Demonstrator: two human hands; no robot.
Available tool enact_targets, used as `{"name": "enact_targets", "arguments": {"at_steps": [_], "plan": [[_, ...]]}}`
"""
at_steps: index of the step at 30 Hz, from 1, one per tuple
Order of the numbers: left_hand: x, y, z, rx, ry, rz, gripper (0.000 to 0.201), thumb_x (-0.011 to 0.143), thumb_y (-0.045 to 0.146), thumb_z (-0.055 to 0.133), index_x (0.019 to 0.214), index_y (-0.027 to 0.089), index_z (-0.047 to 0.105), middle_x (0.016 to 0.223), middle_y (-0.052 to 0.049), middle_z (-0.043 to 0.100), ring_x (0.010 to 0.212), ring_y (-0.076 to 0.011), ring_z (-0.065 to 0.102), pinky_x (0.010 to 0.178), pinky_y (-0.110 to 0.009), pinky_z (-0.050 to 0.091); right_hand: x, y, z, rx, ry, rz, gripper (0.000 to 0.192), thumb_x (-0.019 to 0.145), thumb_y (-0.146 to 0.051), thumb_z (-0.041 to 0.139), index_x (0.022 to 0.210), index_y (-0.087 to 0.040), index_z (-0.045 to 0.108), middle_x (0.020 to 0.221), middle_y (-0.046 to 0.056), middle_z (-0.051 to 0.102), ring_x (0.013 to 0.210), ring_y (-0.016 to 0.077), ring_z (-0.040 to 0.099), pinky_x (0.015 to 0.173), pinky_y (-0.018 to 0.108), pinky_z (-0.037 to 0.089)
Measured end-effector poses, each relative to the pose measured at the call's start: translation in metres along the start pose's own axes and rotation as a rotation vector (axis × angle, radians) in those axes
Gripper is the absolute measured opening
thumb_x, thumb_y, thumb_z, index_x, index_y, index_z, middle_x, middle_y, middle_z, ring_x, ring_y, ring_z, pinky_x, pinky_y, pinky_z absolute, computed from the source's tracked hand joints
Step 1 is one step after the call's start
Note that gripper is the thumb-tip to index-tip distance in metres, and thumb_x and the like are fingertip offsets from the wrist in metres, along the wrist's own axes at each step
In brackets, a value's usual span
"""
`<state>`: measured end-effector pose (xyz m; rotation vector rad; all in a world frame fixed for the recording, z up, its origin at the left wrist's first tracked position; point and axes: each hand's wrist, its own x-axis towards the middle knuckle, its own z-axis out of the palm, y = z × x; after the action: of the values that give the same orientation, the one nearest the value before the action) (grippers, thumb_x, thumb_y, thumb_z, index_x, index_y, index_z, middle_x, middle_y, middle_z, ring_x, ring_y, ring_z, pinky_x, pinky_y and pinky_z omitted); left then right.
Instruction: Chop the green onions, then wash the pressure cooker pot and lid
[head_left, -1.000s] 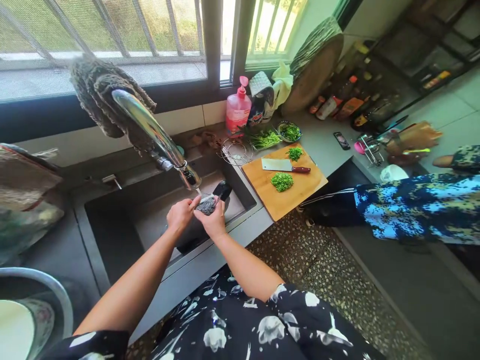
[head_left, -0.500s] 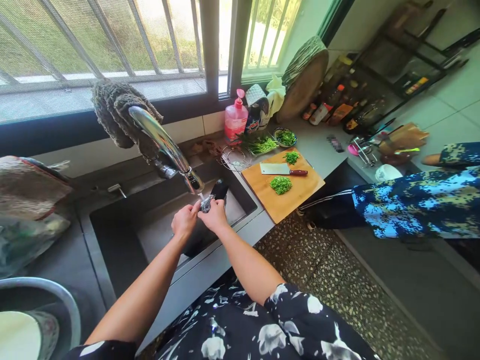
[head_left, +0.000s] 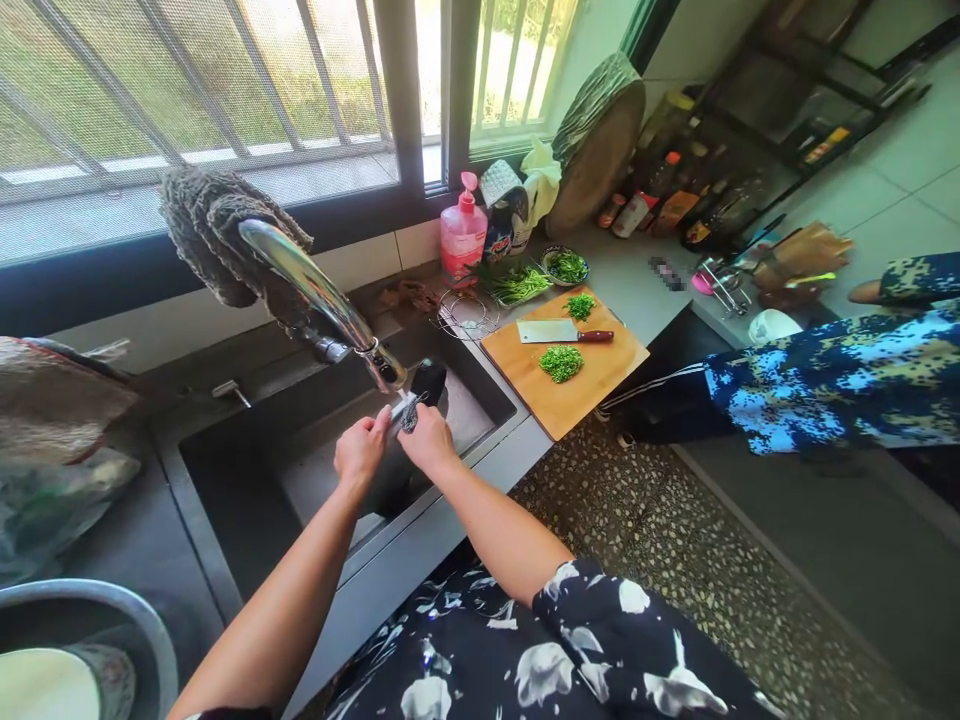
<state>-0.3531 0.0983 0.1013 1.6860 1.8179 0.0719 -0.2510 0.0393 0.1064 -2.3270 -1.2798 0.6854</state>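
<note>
Over the dark sink (head_left: 225,480), my left hand (head_left: 361,450) and my right hand (head_left: 426,440) are pressed together under the chrome faucet (head_left: 322,300). Between them they squeeze a metal scouring pad (head_left: 409,415), of which only a small grey part shows. A thin stream of water falls from the spout onto it. A dark object (head_left: 429,380) stands in the sink just behind my right hand. A brown cloth (head_left: 202,230) is draped over the faucet's neck.
Right of the sink lies a wooden cutting board (head_left: 570,385) with a cleaver (head_left: 562,333) and chopped greens (head_left: 561,362). A pink soap bottle (head_left: 462,232) and a wire trivet (head_left: 465,315) stand behind. Another person's patterned sleeve (head_left: 825,380) reaches in at right. A metal bowl (head_left: 127,610) sits at bottom left.
The scouring pad, spread out between my fingers a second ago, is now bunched small between both hands. The view has shifted slightly; my hands stay under the faucet.
</note>
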Motion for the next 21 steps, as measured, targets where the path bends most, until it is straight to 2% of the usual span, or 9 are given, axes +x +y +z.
{"name": "enact_targets", "arguments": {"at_steps": [3, 6, 10, 13, 16, 21], "plan": [[0.0, 0.0, 0.001, 0.015, -0.002, 0.018, 0.055, 0.079, 0.069, 0.029, 0.064, 0.023, 0.056, 0.075, -0.007, 0.064, 0.073, -0.0232, 0.055, 0.057, -0.03, 0.032, -0.006, 0.001, 0.004, -0.061, -0.023, -0.058, 0.049, 0.075, -0.034, 0.062, 0.117, -0.016, 0.047, 0.105, 0.012, 0.058, 0.097, 0.0239, 0.06, 0.083, 0.033, 0.048], [-0.001, 0.002, 0.001, 0.027, -0.012, 0.015, 0.054, 0.079, 0.068, 0.03, 0.066, 0.023, 0.058, 0.076, -0.008, 0.065, 0.074, -0.0243, 0.056, 0.058, -0.03, 0.033, -0.005, 0.001, 0.007, -0.073, -0.07, -0.036, 0.055, 0.074, -0.036, 0.063, 0.121, -0.016, 0.042, 0.107, 0.013, 0.055, 0.097, 0.0247, 0.06, 0.083, 0.035, 0.048], [-0.001, 0.003, 0.0, 0.038, -0.012, 0.005, 0.053, 0.08, 0.067, 0.032, 0.067, 0.023, 0.059, 0.077, -0.009, 0.066, 0.075, -0.0252, 0.058, 0.059, -0.031, 0.036, -0.001, 0.003, 0.007, 0.007, -0.07, 0.006, 0.052, 0.074, -0.04, 0.061, 0.118, -0.019, 0.043, 0.104, 0.009, 0.053, 0.093, 0.0222, 0.06, 0.08, 0.033, 0.049], [0.0, 0.001, -0.001, 0.016, 0.005, 0.01, 0.054, 0.079, 0.068, 0.033, 0.065, 0.023, 0.058, 0.076, -0.008, 0.066, 0.073, -0.0237, 0.057, 0.058, -0.03, 0.036, -0.008, -0.001, 0.006, 0.048, -0.094, -0.086, 0.047, 0.074, -0.042, 0.059, 0.114, -0.02, 0.044, 0.103, 0.006, 0.051, 0.092, 0.0202, 0.059, 0.08, 0.031, 0.049], [0.005, -0.003, -0.002, -0.013, 0.005, 0.026, 0.053, 0.08, 0.066, 0.033, 0.065, 0.022, 0.057, 0.072, -0.007, 0.064, 0.068, -0.0215, 0.056, 0.056, -0.028, 0.035, -0.019, -0.01, 0.007, 0.031, -0.112, -0.146, 0.053, 0.072, -0.036, 0.061, 0.118, -0.019, 0.041, 0.108, 0.009, 0.05, 0.098, 0.0227, 0.056, 0.081, 0.035, 0.049], [0.009, -0.003, 0.001, -0.042, 0.013, 0.077, 0.049, 0.081, 0.061, 0.033, 0.061, 0.021, 0.054, 0.067, -0.006, 0.062, 0.065, -0.0201, 0.053, 0.055, -0.027, 0.033, -0.008, -0.017, 0.004, -0.023, -0.106, 0.008, 0.058, 0.072, -0.031, 0.06, 0.124, -0.021, 0.036, 0.117, 0.013, 0.047, 0.109, 0.0292, 0.049, 0.079, 0.044, 0.048]]}}
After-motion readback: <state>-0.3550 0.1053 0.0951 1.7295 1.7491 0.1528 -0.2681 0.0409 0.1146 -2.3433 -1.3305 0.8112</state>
